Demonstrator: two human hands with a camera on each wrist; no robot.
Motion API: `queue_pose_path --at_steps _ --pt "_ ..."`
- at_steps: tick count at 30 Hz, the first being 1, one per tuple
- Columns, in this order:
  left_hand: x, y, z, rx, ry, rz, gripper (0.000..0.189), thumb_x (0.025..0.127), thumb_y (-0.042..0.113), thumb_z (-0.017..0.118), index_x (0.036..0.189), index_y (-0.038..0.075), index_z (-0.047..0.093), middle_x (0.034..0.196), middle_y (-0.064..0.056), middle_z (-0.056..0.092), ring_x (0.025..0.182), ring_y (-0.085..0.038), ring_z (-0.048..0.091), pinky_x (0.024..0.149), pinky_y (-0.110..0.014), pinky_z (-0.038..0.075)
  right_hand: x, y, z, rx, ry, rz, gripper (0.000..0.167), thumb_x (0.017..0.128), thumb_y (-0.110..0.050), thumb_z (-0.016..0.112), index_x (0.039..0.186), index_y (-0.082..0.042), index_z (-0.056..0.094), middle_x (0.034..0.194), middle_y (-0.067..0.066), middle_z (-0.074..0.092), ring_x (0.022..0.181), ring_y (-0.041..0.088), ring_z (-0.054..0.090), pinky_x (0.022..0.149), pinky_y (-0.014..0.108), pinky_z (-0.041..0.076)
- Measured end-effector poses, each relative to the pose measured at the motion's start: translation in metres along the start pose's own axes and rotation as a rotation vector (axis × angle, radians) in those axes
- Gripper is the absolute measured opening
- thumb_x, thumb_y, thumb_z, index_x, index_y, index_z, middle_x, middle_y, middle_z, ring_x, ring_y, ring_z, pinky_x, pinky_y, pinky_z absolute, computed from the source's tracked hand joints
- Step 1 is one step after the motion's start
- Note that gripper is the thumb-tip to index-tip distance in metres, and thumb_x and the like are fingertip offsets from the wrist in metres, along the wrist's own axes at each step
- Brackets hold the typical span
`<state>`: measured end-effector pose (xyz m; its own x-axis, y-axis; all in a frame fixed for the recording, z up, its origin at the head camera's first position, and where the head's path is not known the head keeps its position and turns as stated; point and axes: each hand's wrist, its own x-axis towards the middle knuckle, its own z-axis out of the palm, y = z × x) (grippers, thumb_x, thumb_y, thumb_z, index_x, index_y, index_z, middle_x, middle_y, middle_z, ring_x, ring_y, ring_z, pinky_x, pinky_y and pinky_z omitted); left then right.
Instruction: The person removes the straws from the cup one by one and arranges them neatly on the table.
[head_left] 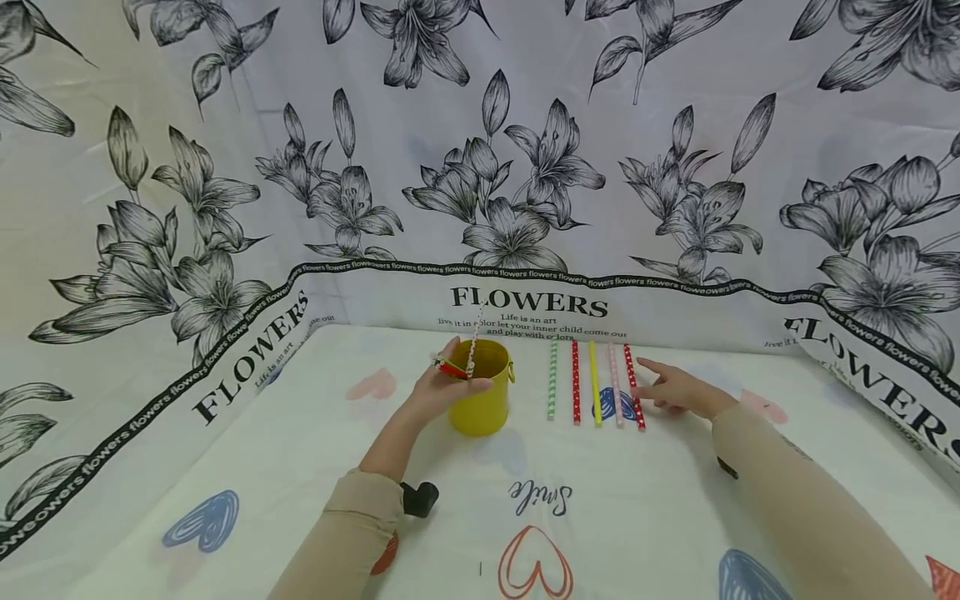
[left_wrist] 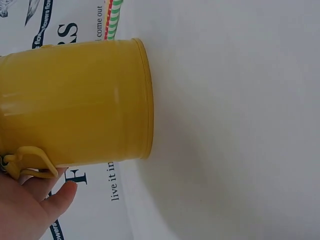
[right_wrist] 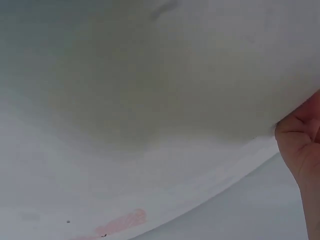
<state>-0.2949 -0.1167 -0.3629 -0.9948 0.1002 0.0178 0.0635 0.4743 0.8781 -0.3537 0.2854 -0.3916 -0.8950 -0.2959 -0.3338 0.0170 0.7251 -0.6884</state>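
A yellow cup (head_left: 480,392) is being grasped by the left hand (head_left: 442,387) in the head view, while five straws (head_left: 595,383) are being touched by the right hand (head_left: 675,390), fingers released; the left wrist view is showing only the cup's side.

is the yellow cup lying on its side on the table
No, the yellow cup stands upright on the table, its open mouth up with a straw sticking out.

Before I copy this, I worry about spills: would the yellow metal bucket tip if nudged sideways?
Probably not easily. The yellow metal bucket looks squat and straight-walled, standing flat on the heart-printed tablecloth, and the left hand holds its rim. It holds only a thin pink striped straw, so it is likely light and might slide instead.
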Motion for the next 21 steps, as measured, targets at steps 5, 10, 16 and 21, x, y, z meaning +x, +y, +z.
queue_pose_path --at_steps 5,10,16,21 --pt "0.001 0.001 0.004 0.084 -0.005 0.015 0.106 0.078 0.047 0.078 0.157 0.013 0.016 0.155 -0.016 0.031 0.141 -0.040 0.027 0.111 -0.061 0.023 -0.013 0.001 0.004 0.062 0.046 -0.048 0.085 0.097 -0.039 0.058 0.155 -0.003 0.007 0.137 0.034 0.038 0.109 0.038 0.050 0.078 0.040 0.053" --pt "0.002 -0.001 0.001 0.139 -0.026 0.092 0.105 0.080 0.043 0.078 0.156 0.009 0.015 0.152 -0.015 0.036 0.140 -0.040 0.029 0.110 -0.061 0.024 -0.023 -0.018 0.010 0.048 0.132 -0.167 0.080 0.098 -0.037 0.057 0.155 -0.003 0.012 0.144 0.033 0.032 0.127 0.049 0.039 0.095 0.060 0.044" --pt "0.005 -0.006 -0.001 0.125 -0.017 0.125 0.114 0.077 0.043 0.081 0.157 0.009 0.006 0.147 -0.016 0.044 0.137 -0.040 0.035 0.110 -0.061 0.025 -0.030 -0.056 0.016 0.070 0.227 -0.356 0.067 0.099 -0.028 0.057 0.154 -0.009 0.024 0.142 0.025 0.041 0.124 0.041 0.045 0.096 0.059 0.044" --pt "0.007 -0.012 -0.002 -0.010 -0.042 0.165 0.118 0.079 0.031 0.083 0.155 0.007 -0.004 0.144 -0.015 0.048 0.136 -0.034 0.039 0.113 -0.058 0.020 -0.028 -0.094 0.029 0.154 0.231 -0.515 0.055 0.099 -0.020 0.057 0.149 -0.007 0.037 0.136 0.020 0.051 0.120 0.034 0.049 0.098 0.056 0.044"
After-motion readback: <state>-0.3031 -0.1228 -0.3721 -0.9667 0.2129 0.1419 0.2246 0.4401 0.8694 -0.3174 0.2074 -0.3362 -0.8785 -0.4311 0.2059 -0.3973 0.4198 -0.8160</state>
